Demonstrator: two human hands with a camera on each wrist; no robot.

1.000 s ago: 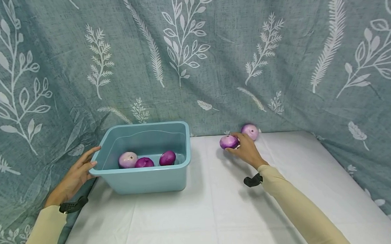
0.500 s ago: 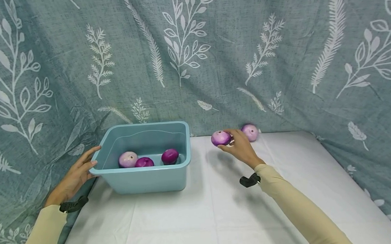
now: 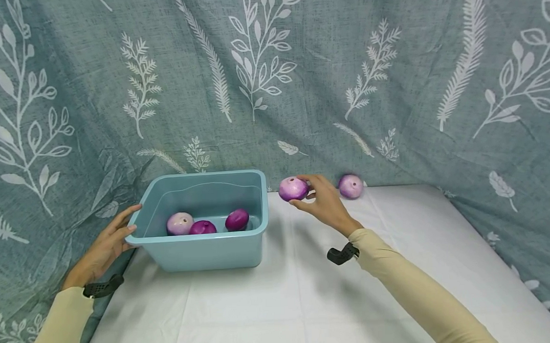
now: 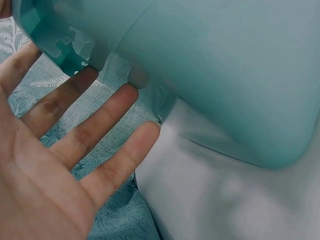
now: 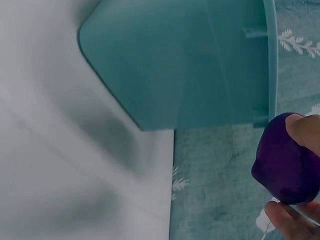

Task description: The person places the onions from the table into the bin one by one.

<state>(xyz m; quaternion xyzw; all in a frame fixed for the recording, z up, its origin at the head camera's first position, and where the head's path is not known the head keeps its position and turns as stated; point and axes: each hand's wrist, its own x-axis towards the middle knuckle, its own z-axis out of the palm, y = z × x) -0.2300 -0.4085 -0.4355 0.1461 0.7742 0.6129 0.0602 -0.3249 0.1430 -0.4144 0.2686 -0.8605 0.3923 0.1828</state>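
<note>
In the head view, my right hand (image 3: 324,202) pinches a purple-and-white onion (image 3: 293,188) between thumb and fingers, held above the table just right of the blue plastic bin (image 3: 205,254). The right wrist view shows the darker side of this onion (image 5: 285,162) close to the bin's outer wall (image 5: 180,65). My left hand (image 3: 105,248) touches the bin's left rim; in the left wrist view its fingers (image 4: 107,122) lie straight along the outer side. Inside the bin are a pale onion (image 3: 180,223), a dark purple onion (image 3: 202,227) and another dark one (image 3: 237,220).
A second pale purple onion (image 3: 351,186) sits on the white-covered table (image 3: 244,311) by the back edge, right of my right hand. A grey-green leaf-patterned cloth (image 3: 301,134) hangs behind and at both sides.
My right hand has lifted the onion off the table and carried it left toward the bin. A dark onion in the bin rocks slightly. My left hand stays in place.
</note>
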